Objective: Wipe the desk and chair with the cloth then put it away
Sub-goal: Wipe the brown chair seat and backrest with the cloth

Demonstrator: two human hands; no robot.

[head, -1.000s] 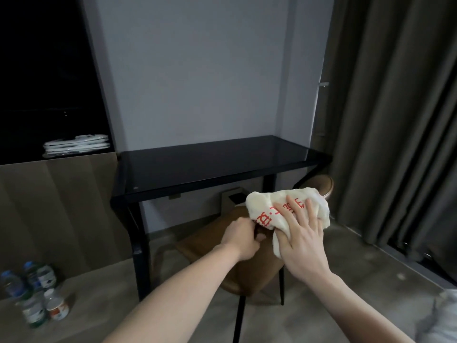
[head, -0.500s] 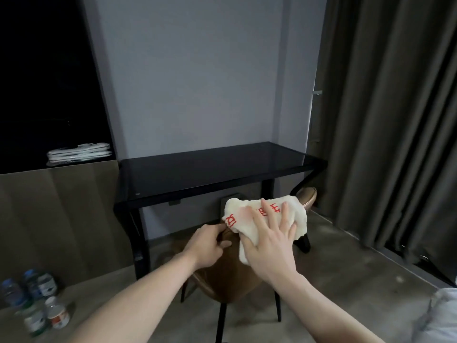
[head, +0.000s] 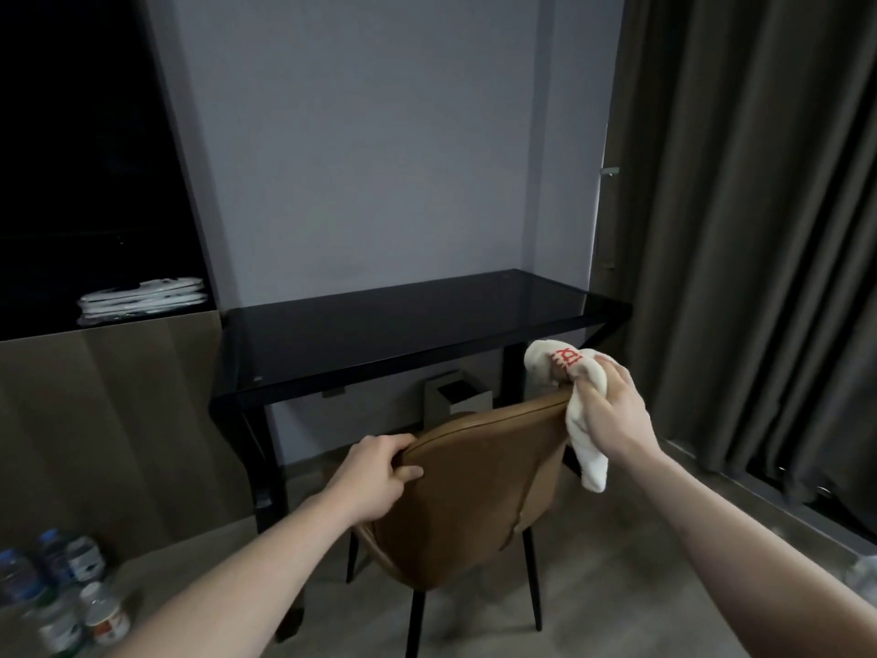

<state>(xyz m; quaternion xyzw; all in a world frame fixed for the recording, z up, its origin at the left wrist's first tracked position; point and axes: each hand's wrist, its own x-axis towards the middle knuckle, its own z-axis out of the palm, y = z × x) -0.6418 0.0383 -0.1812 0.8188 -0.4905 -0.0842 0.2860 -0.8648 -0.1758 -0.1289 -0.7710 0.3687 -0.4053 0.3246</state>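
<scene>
A brown leather chair (head: 467,496) on black legs stands in front of me, its backrest turned toward me. My left hand (head: 372,482) grips the backrest's top edge at the left, thumb on the near face. My right hand (head: 610,410) grips a white cloth with red print (head: 567,365) at the right end of the backrest's top edge. One end of the cloth hangs down below my hand. Behind the chair stands the black glass-topped desk (head: 403,325) against the grey wall.
A small grey bin (head: 455,396) sits under the desk. Several water bottles (head: 57,591) stand on the floor at lower left. Folded white items (head: 142,299) lie on a wooden ledge at left. Dark curtains (head: 759,230) hang at right.
My right hand has carried the cloth from the middle of the backrest to its right end. My left hand stayed on the backrest's left edge. The view has risen, showing more of the chair.
</scene>
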